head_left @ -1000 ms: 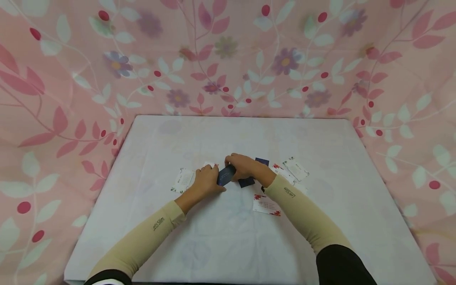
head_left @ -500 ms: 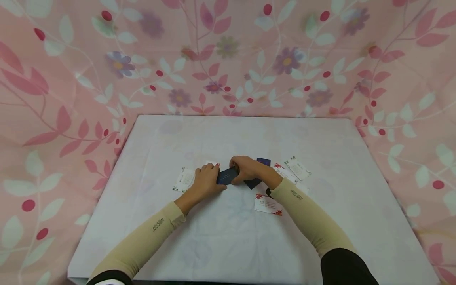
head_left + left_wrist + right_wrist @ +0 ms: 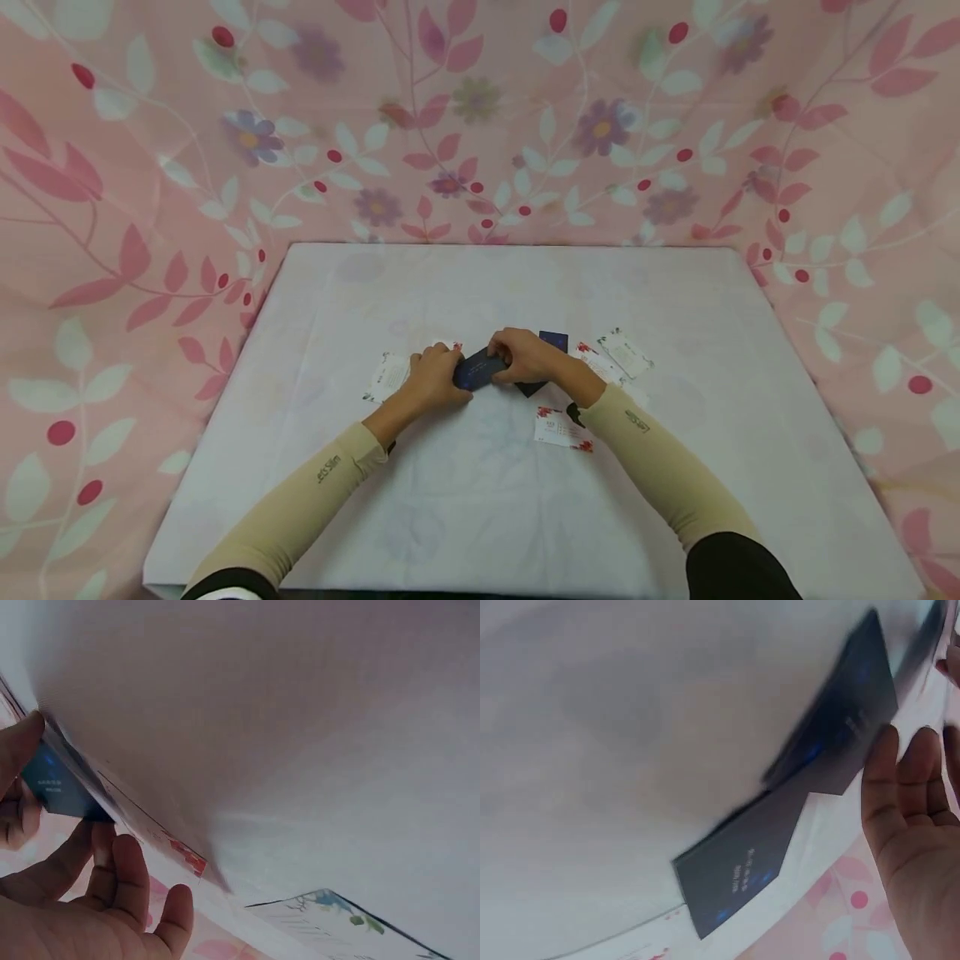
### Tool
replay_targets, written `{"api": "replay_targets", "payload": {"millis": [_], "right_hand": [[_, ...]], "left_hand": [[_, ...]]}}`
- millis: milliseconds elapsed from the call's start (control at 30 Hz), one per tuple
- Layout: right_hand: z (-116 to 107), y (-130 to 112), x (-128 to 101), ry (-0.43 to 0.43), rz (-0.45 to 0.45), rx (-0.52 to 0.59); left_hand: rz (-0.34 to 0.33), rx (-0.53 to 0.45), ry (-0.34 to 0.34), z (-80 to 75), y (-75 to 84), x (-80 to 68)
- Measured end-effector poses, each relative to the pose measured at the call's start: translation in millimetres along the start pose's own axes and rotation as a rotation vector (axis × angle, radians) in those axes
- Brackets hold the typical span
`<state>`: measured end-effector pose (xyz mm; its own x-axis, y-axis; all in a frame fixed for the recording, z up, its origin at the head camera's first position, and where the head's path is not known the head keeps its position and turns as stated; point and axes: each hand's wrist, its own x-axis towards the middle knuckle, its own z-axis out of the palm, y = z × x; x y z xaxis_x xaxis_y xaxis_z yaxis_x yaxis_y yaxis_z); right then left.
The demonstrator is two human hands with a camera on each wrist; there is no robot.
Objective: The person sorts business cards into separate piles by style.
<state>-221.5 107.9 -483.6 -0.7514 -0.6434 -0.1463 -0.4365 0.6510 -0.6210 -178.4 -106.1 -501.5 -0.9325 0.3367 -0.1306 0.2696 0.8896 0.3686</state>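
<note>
In the head view a dark blue business card (image 3: 476, 370) lies between both hands over the middle of the table. My left hand (image 3: 435, 375) grips its left end, thumb at the near edge and fingertips at the far edge. At the card's right end, the thumb and curled index finger of my right hand (image 3: 527, 357) pinch it. Seen from the left wrist, the dark card (image 3: 61, 784) has its corner at the left hand's fingertips. More dark blue cards (image 3: 735, 862) lie beside the right hand in the right wrist view, partly overlapping.
White cards with leafy corners lie at left (image 3: 387, 377) and at right (image 3: 626, 355). A red-flowered white card (image 3: 564, 430) sits below the right wrist, another (image 3: 597, 363) right of it. The white-covered table (image 3: 480, 517) backs onto a pink floral curtain (image 3: 480, 125).
The right hand has shifted slightly rightward, its fingers drawing in onto the card's right end. The card has turned a little, while the left hand stays nearly in place.
</note>
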Motion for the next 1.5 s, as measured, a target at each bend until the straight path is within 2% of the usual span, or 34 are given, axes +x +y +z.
{"api": "replay_targets", "payload": {"millis": [200, 333, 467, 567, 767, 900, 1000, 1233, 1400, 1500], "right_hand": [[0.7, -0.7, -3.9, 0.005, 0.003, -0.013], [1.7, -1.2, -6.5, 0.029, -0.01, -0.045], [6.9, -1.6, -5.9, 0.063, -0.029, -0.101], [12.7, -3.4, -4.3, 0.092, -0.036, -0.123], [22.4, -10.4, 2.2, 0.124, -0.036, -0.124], [24.5, -16.6, 11.5, 0.15, -0.017, -0.14], [25.0, -21.1, 20.1, 0.17, -0.007, -0.178], [22.0, -36.3, 47.7, 0.146, -0.04, -0.235], [16.0, -42.5, 70.9, 0.16, -0.031, -0.27], [16.1, -43.0, 81.9, 0.137, -0.011, -0.28]], "left_hand": [[0.041, 0.029, 0.053, -2.0, 1.0, -3.6], [0.061, 0.039, 0.04, -4.6, 1.2, -4.9], [0.107, 0.071, 0.025, -10.7, -5.9, -7.1], [0.151, 0.077, 0.029, -16.7, -16.5, -8.9], [0.201, 0.027, 0.015, -30.1, -39.6, -10.8], [0.254, 0.012, -0.028, -38.4, -55.6, -3.0], [0.288, 0.013, -0.035, -44.3, -68.1, 4.2], [0.272, 0.003, 0.021, -61.8, -97.4, 7.0], [0.276, 0.045, 0.084, -69.9, -114.3, 17.4], [0.269, 0.075, 0.066, -72.7, -123.0, 26.6]]}}
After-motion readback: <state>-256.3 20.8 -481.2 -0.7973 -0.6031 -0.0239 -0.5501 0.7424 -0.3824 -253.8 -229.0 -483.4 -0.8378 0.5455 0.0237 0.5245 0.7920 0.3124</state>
